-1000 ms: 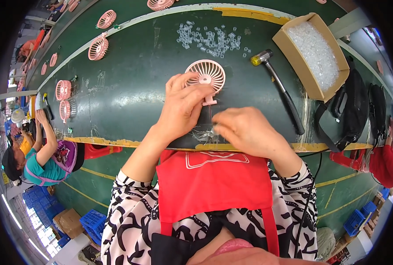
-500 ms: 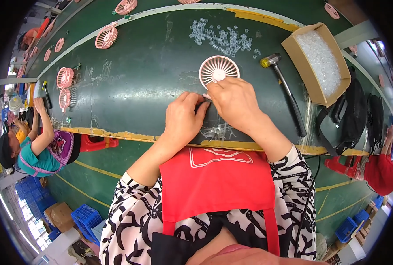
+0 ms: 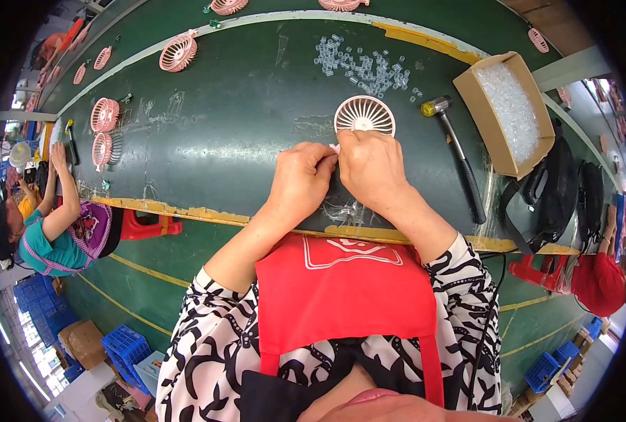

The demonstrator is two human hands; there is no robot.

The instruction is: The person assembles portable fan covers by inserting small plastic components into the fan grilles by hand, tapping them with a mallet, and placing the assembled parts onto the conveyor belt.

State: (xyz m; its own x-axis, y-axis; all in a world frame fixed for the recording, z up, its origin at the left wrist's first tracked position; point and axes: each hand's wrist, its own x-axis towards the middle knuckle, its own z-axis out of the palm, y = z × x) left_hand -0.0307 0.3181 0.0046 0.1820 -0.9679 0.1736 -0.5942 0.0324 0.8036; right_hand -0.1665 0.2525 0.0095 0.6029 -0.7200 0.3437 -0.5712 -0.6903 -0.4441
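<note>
A pale pink round fan cover [image 3: 363, 122] with radiating slats stands out in front of me at the table's near middle. My right hand [image 3: 373, 163] is closed around its near edge, the fingers curled over it. My left hand [image 3: 300, 177] pinches beside it, thumb against forefinger, almost touching the right hand. A sliver of a small pale piece shows between the two hands; what the left fingers hold is mostly hidden. Beyond the cover, many small clear plastic tube pieces [image 3: 364, 69] are scattered on the green tabletop [image 3: 235, 133].
To the right lies a hammer [image 3: 457, 151] with a yellow-tipped head, beside a cardboard box [image 3: 479, 105] full of clear pieces. A black bag [image 3: 555, 193] is farther right. Pink fan covers [image 3: 178, 53] sit left and beyond. At the far left, a co-worker [image 3: 53, 239] leans over the table.
Objects on the table appear slightly shifted in the picture. The fan cover sits a little more to the right, and my right hand is curled more tightly at its near edge.
</note>
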